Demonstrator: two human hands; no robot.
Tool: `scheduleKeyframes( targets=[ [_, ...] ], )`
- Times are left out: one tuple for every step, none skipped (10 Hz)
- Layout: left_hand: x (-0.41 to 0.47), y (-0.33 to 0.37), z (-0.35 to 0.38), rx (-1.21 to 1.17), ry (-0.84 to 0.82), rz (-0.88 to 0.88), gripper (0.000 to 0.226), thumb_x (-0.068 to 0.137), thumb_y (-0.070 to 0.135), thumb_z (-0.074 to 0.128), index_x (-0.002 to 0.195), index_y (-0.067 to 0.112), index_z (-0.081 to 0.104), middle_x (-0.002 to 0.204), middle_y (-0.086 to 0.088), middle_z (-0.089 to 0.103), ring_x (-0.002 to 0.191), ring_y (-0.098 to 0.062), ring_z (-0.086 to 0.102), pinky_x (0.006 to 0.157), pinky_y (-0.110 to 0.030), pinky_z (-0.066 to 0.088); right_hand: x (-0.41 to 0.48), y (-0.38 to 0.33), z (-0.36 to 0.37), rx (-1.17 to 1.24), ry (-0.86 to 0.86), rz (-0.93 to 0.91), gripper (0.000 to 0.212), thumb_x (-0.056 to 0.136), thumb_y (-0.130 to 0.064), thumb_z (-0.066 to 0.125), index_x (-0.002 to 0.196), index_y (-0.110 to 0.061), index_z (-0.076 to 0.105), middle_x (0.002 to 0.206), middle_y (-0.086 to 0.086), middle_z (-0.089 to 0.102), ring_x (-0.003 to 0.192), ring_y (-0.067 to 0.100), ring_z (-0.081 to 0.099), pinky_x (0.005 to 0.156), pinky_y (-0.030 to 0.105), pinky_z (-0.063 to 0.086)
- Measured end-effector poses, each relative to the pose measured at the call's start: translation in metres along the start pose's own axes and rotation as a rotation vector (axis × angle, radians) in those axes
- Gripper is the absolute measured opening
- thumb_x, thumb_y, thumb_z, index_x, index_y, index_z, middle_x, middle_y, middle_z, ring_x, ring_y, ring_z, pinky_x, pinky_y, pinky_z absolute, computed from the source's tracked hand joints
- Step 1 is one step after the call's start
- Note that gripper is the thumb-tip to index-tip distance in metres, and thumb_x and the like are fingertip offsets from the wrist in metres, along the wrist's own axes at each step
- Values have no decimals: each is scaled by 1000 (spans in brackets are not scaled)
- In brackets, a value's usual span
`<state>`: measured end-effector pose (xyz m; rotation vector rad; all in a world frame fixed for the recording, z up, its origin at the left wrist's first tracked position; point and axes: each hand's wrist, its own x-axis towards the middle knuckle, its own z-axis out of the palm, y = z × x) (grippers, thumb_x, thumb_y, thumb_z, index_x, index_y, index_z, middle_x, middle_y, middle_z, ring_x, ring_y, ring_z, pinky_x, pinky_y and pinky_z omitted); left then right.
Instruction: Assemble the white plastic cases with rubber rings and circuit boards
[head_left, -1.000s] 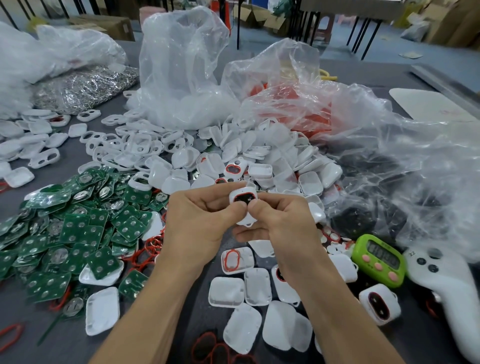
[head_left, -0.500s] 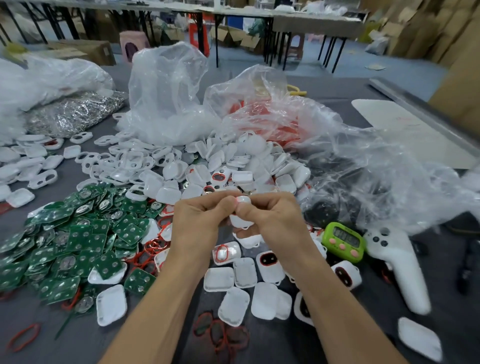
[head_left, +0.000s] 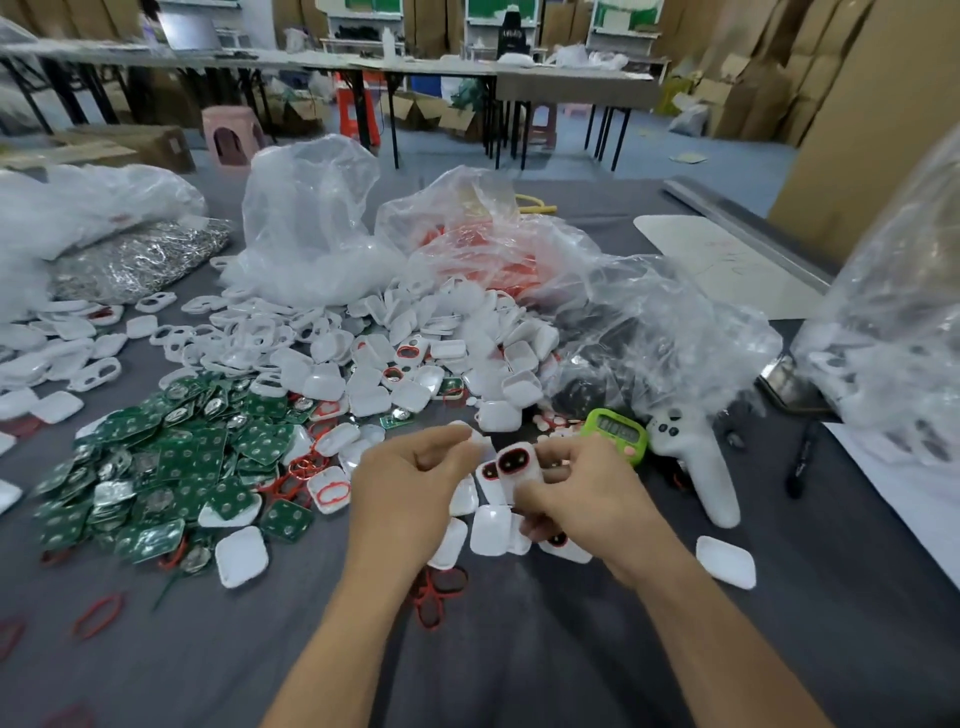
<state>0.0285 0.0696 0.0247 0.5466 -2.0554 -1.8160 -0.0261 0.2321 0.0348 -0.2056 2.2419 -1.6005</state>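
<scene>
— Held what in the right hand (head_left: 576, 499)?

— Gripped an assembled white case (head_left: 514, 462), fingers curled round it, with its red-rimmed dark windows facing up. Held it low over the grey table (head_left: 519, 660), just above some loose white shells (head_left: 491, 530).

— And in the left hand (head_left: 410, 488)?

— Curled thumb and fingers toward a small white piece (head_left: 472, 434) at the tips. Too blurred to say whether pinched or merely close by. Hovered just left of the case, apart from the right hand.

— Saw the other parts where?

— Found green circuit boards (head_left: 171, 467) heaped to the left, and red rubber rings (head_left: 434, 603) tangled between the wrists, with more scattered at the left edge. Spotted a big pile of white case halves (head_left: 415, 358) farther back, spilling out beside clear plastic bags (head_left: 311, 223).

— Noticed anything to the right?

— Made out a green timer (head_left: 615, 434) just beyond the right knuckles, close against a white controller (head_left: 696, 473). Could not tell whether touching. Also caught a black pen (head_left: 800, 460) farther right, and one lone white shell (head_left: 724, 561) near the right forearm.
</scene>
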Motion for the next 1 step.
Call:
scheduleKeyframes(
  targets=[
    [-22, 1, -22, -56, 70, 18, 18, 81, 25, 81, 85, 42, 82, 79, 5, 79, 82, -18, 76, 72, -32, 61, -7, -3, -10, -369, 226, 49, 34, 76, -29, 78, 110, -27, 70, 88, 4, 77, 73, 17, 73, 63, 25, 54]
  ],
)
